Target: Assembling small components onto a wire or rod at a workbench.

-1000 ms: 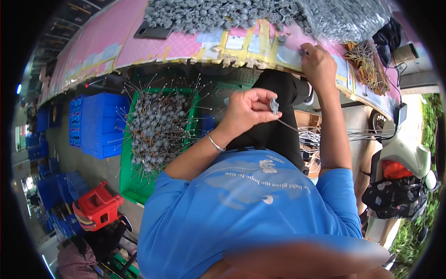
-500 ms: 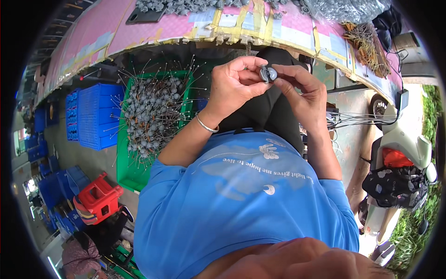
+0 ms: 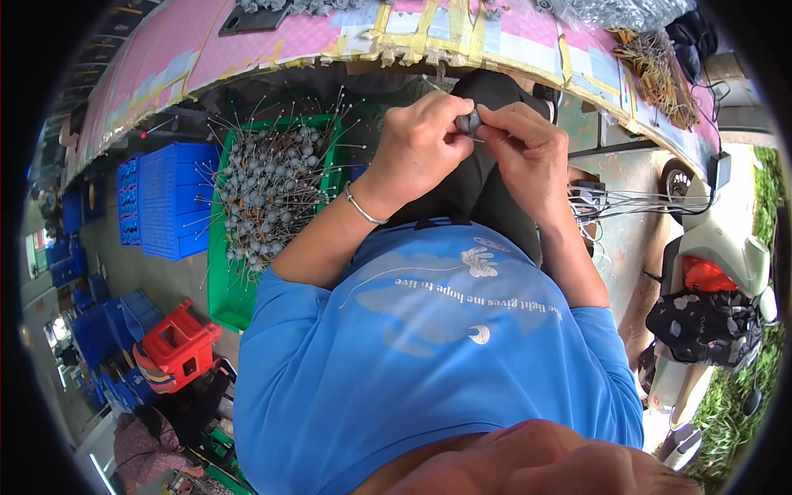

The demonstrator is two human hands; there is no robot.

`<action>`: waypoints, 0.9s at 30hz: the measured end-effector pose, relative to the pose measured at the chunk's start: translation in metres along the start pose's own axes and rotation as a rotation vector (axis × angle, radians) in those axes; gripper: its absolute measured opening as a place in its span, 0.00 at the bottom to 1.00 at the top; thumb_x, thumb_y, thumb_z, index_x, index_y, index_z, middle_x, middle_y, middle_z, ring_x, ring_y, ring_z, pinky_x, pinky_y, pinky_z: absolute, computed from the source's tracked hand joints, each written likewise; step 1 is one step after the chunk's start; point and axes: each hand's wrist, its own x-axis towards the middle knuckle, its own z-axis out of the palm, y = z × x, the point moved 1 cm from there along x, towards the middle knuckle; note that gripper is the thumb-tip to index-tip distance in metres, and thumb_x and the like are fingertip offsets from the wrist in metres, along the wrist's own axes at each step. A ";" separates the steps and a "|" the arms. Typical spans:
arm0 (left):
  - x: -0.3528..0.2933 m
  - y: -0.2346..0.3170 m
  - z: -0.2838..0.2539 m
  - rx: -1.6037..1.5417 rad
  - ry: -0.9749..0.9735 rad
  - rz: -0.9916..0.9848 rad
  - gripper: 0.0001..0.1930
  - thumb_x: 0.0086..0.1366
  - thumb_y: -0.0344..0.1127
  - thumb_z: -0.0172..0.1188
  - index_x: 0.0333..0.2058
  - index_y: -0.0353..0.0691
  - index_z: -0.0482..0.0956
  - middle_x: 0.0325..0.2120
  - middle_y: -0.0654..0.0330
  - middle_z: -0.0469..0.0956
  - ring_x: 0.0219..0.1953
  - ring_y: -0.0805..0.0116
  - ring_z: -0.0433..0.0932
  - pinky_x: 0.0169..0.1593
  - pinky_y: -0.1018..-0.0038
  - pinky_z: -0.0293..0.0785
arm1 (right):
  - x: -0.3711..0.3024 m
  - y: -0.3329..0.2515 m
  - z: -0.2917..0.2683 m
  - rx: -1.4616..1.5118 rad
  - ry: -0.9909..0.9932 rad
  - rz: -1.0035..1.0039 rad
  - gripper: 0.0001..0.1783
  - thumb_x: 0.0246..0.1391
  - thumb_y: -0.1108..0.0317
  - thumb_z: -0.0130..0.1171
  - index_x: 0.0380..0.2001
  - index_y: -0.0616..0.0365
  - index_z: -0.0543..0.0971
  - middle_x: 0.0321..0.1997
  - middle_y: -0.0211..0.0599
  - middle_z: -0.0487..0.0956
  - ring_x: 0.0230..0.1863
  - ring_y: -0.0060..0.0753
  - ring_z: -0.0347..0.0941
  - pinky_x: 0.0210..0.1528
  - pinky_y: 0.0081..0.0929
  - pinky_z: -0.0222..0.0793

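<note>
Worktable (image 3: 305, 41): arches across the far side, pink and patched with tape; the hands work in front of its edge, over the lap, not on it.
Green crate (image 3: 231, 301): down to the person's left, heaped with grey balls on wires (image 3: 272, 181), pale tips poking past the rim.
Left hand (image 3: 421, 144): thumb and forefinger closed on the near-left side of the work, the other fingers curled in behind.
Right hand (image 3: 528, 148): thumb and forefinger pinched together against the opposite side.
Good handling: I'd say let the left grip steady it while the right presses or turns gently, both pushing in line, since a skewed squeeze could bend a thin part.
Grey piece (image 3: 468, 123): small and rounded, caught between the two sets of fingertips, largely covered by them; only its middle shows.
Pale sliver (image 3: 478, 140): juts just below the piece, near the right thumb; whether it's a wire, I can't tell.
</note>
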 end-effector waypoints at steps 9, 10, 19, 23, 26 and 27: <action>0.000 -0.002 0.008 0.005 -0.062 0.047 0.17 0.43 0.19 0.66 0.35 0.36 0.77 0.25 0.59 0.78 0.24 0.66 0.82 0.27 0.75 0.79 | -0.001 0.019 -0.005 0.323 -0.099 0.286 0.07 0.54 0.82 0.61 0.37 0.66 0.82 0.28 0.31 0.81 0.29 0.16 0.75 0.31 0.16 0.72; -0.001 0.000 0.008 0.069 -0.065 0.082 0.19 0.43 0.17 0.67 0.37 0.34 0.78 0.26 0.60 0.80 0.26 0.72 0.85 0.30 0.80 0.82 | -0.003 0.016 -0.004 0.309 -0.053 0.272 0.08 0.53 0.81 0.61 0.37 0.65 0.83 0.28 0.31 0.81 0.29 0.17 0.75 0.31 0.16 0.73; 0.002 -0.001 0.014 -0.513 -0.124 -0.257 0.21 0.51 0.14 0.64 0.46 0.34 0.80 0.43 0.56 0.80 0.36 0.71 0.84 0.38 0.78 0.83 | -0.007 0.031 -0.025 0.589 0.030 0.239 0.14 0.59 0.68 0.62 0.46 0.64 0.82 0.39 0.31 0.82 0.39 0.20 0.76 0.45 0.22 0.73; 0.004 0.009 0.017 -0.679 -0.206 -0.297 0.23 0.54 0.11 0.61 0.50 0.29 0.77 0.54 0.52 0.75 0.41 0.68 0.82 0.43 0.75 0.84 | -0.009 0.040 -0.025 0.914 -0.189 0.239 0.17 0.61 0.68 0.59 0.51 0.63 0.78 0.44 0.35 0.81 0.45 0.26 0.76 0.50 0.28 0.72; 0.004 0.012 0.024 -0.706 -0.149 -0.275 0.24 0.55 0.12 0.62 0.52 0.28 0.76 0.53 0.52 0.76 0.40 0.69 0.82 0.42 0.75 0.84 | -0.005 0.036 -0.016 0.989 -0.157 0.205 0.16 0.62 0.67 0.57 0.50 0.66 0.77 0.41 0.38 0.81 0.44 0.28 0.77 0.47 0.28 0.73; 0.004 0.015 0.023 -0.707 -0.149 -0.279 0.24 0.55 0.12 0.62 0.52 0.28 0.76 0.53 0.52 0.76 0.40 0.69 0.82 0.42 0.75 0.84 | -0.004 0.033 -0.015 0.999 -0.158 0.159 0.15 0.63 0.67 0.57 0.47 0.66 0.77 0.40 0.39 0.81 0.42 0.29 0.77 0.45 0.28 0.74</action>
